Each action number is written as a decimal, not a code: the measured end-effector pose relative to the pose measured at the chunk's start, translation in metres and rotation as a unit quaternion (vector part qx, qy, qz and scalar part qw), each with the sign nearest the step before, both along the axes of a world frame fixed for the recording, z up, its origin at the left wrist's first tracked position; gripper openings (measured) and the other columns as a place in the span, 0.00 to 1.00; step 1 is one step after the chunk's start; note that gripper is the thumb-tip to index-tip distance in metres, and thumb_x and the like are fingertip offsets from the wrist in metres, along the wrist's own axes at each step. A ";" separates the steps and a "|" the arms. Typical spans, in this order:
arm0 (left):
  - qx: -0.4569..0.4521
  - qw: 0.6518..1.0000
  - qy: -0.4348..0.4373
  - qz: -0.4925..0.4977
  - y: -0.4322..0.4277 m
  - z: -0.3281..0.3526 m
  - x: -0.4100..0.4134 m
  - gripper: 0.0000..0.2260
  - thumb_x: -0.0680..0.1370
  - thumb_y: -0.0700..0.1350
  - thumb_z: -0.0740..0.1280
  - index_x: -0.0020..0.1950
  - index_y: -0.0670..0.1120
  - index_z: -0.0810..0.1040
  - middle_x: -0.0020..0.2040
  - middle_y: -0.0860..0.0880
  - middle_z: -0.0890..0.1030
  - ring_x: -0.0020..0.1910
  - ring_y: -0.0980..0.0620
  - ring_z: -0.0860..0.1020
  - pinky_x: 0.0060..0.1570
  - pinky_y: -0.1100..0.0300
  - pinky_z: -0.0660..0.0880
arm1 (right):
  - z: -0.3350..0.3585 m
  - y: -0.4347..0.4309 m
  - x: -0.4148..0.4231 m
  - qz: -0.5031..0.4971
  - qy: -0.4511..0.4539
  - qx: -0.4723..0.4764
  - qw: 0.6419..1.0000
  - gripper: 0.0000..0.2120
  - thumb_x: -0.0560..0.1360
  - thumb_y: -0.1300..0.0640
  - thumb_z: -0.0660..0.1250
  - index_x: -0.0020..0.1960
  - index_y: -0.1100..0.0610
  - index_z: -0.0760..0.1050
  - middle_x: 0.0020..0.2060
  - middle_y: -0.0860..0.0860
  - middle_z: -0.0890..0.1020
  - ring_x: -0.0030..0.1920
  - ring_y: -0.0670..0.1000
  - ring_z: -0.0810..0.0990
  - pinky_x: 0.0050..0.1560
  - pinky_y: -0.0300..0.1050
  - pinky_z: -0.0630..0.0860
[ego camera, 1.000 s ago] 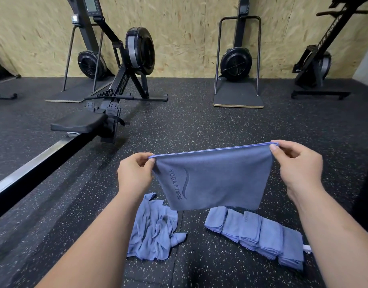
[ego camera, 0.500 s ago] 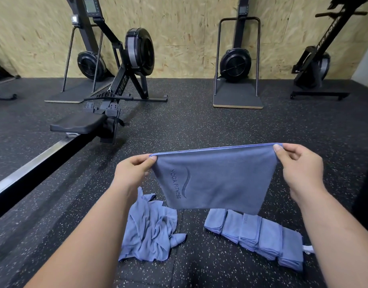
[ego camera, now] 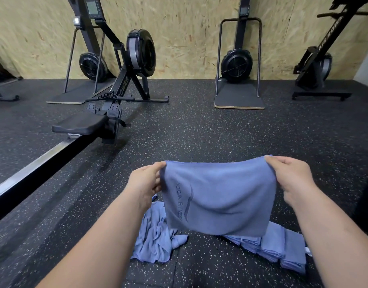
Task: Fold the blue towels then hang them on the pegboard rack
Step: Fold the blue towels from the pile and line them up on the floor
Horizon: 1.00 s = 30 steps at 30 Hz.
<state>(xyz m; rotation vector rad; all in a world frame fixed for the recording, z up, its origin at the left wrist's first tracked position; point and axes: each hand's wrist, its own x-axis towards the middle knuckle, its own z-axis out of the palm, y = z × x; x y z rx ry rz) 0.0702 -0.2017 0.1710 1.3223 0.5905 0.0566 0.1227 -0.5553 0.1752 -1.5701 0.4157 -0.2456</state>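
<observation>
I hold a blue towel (ego camera: 218,196) printed "YOGA FITNESS" in the air by its two top corners. My left hand (ego camera: 144,182) pinches the left corner and my right hand (ego camera: 291,179) pinches the right one. The towel hangs doubled, and its top edge sags slightly between my hands. On the floor under it, a crumpled heap of blue towels (ego camera: 156,235) lies to the left. A row of several folded blue towels (ego camera: 283,246) lies to the right, partly hidden by the held towel. No pegboard rack is in view.
The floor (ego camera: 199,132) is black speckled rubber. A rowing machine (ego camera: 116,96) with a long rail (ego camera: 33,169) runs from the left. Two ski machines (ego camera: 238,65) and an upright machine (ego camera: 316,67) stand against the chipboard wall.
My hands have come lower and a little closer together with the towel. Its top edge, taut before, now sags, and the towel hangs nearer the stacks on the floor.
</observation>
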 end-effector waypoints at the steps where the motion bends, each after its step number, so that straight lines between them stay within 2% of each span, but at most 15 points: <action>1: 0.008 1.000 0.003 0.018 -0.007 0.000 0.001 0.09 0.76 0.45 0.76 0.42 0.49 0.77 0.33 0.49 0.71 0.31 0.51 0.67 0.34 0.57 0.65 | 0.000 0.007 -0.002 0.010 0.006 0.002 1.000 0.06 0.76 0.54 0.78 0.47 0.57 0.87 0.46 0.50 0.87 0.44 0.50 0.79 0.46 0.45 0.74; 3: 0.018 0.999 0.002 0.040 -0.020 -0.002 0.000 0.11 0.75 0.44 0.77 0.38 0.49 0.77 0.31 0.50 0.70 0.29 0.50 0.65 0.33 0.58 0.63 | 0.002 0.021 -0.006 0.026 0.015 0.011 0.999 0.06 0.76 0.54 0.77 0.46 0.57 0.87 0.44 0.50 0.86 0.41 0.49 0.77 0.42 0.43 0.73; 5: 0.025 0.999 -0.011 0.043 -0.033 -0.002 -0.004 0.08 0.74 0.46 0.78 0.38 0.48 0.81 0.32 0.49 0.74 0.32 0.49 0.69 0.37 0.57 0.68 | 0.005 0.035 -0.012 0.046 0.013 0.022 0.999 0.05 0.77 0.55 0.77 0.47 0.57 0.87 0.42 0.49 0.86 0.39 0.48 0.77 0.39 0.42 0.73; 8: 0.050 0.998 -0.039 0.016 -0.050 -0.003 -0.009 0.06 0.74 0.49 0.78 0.42 0.48 0.87 0.36 0.47 0.82 0.38 0.47 0.76 0.45 0.51 0.75 | 0.005 0.056 -0.020 0.075 -0.017 0.000 0.997 0.04 0.77 0.55 0.77 0.46 0.55 0.87 0.45 0.47 0.89 0.42 0.46 0.80 0.45 0.45 0.77; 10: 0.081 0.994 -0.068 0.002 -0.064 -0.001 -0.012 0.04 0.75 0.49 0.79 0.42 0.50 0.88 0.35 0.51 0.83 0.37 0.50 0.77 0.47 0.51 0.76 | 0.006 0.070 -0.027 0.096 -0.035 -0.008 0.995 0.03 0.77 0.55 0.77 0.47 0.55 0.87 0.44 0.48 0.89 0.44 0.46 0.83 0.52 0.47 0.79; 13: 0.124 0.987 -0.099 -0.025 -0.081 0.001 -0.016 0.05 0.71 0.54 0.77 0.44 0.55 0.89 0.33 0.55 0.82 0.35 0.54 0.77 0.52 0.49 0.80 | 0.004 0.088 -0.037 0.134 -0.058 -0.010 0.989 0.01 0.77 0.57 0.77 0.48 0.54 0.86 0.41 0.49 0.89 0.42 0.46 0.84 0.49 0.45 0.79; 15: 0.134 0.984 -0.109 -0.036 -0.090 0.004 -0.020 0.03 0.73 0.52 0.77 0.45 0.54 0.88 0.34 0.55 0.84 0.35 0.55 0.78 0.53 0.49 0.81 | 0.004 0.097 -0.043 0.146 -0.075 -0.045 0.985 0.02 0.77 0.58 0.77 0.47 0.52 0.86 0.41 0.47 0.89 0.42 0.44 0.85 0.47 0.42 0.79; 17: 0.156 0.980 -0.116 -0.042 -0.097 0.005 -0.024 0.02 0.77 0.47 0.77 0.44 0.51 0.88 0.37 0.54 0.87 0.35 0.56 0.80 0.51 0.51 0.82 | 0.004 0.103 -0.048 0.156 -0.087 -0.081 0.981 0.04 0.77 0.58 0.77 0.47 0.50 0.86 0.41 0.44 0.89 0.44 0.43 0.86 0.50 0.43 0.81; 21: 0.183 0.972 -0.142 -0.047 -0.108 0.010 -0.032 0.07 0.79 0.40 0.75 0.44 0.51 0.87 0.40 0.58 0.87 0.39 0.63 0.84 0.45 0.65 0.79 | 0.007 0.109 -0.059 0.173 -0.102 -0.152 0.968 0.04 0.76 0.56 0.77 0.46 0.47 0.86 0.40 0.38 0.88 0.43 0.39 0.86 0.50 0.42 0.80; 24: 0.193 0.969 -0.147 -0.049 -0.107 0.010 -0.033 0.05 0.79 0.41 0.75 0.48 0.50 0.88 0.42 0.57 0.88 0.44 0.60 0.86 0.51 0.58 0.82 | 0.009 0.110 -0.064 0.171 -0.113 -0.177 0.963 0.05 0.76 0.56 0.77 0.47 0.46 0.87 0.41 0.37 0.87 0.43 0.37 0.85 0.49 0.40 0.80; 27: 0.193 0.969 -0.140 -0.057 -0.106 0.010 -0.034 0.05 0.80 0.42 0.74 0.49 0.51 0.89 0.44 0.57 0.88 0.48 0.57 0.86 0.57 0.50 0.83 | 0.009 0.111 -0.066 0.162 -0.139 -0.215 0.953 0.06 0.76 0.56 0.77 0.49 0.45 0.88 0.44 0.37 0.87 0.44 0.35 0.84 0.48 0.32 0.77; 29: 0.189 0.970 -0.139 -0.066 -0.107 0.010 -0.035 0.08 0.80 0.41 0.71 0.50 0.52 0.89 0.45 0.56 0.89 0.49 0.56 0.86 0.58 0.48 0.82 | 0.007 0.112 -0.067 0.160 -0.162 -0.255 0.940 0.06 0.77 0.55 0.77 0.50 0.45 0.88 0.46 0.37 0.85 0.47 0.36 0.83 0.49 0.30 0.75; 30: 0.179 0.971 -0.140 -0.071 -0.107 0.011 -0.035 0.10 0.80 0.40 0.69 0.49 0.52 0.89 0.45 0.56 0.89 0.47 0.57 0.86 0.57 0.49 0.82 | 0.006 0.113 -0.068 0.162 -0.173 -0.272 0.933 0.06 0.77 0.55 0.77 0.51 0.45 0.88 0.47 0.37 0.85 0.48 0.37 0.83 0.51 0.32 0.76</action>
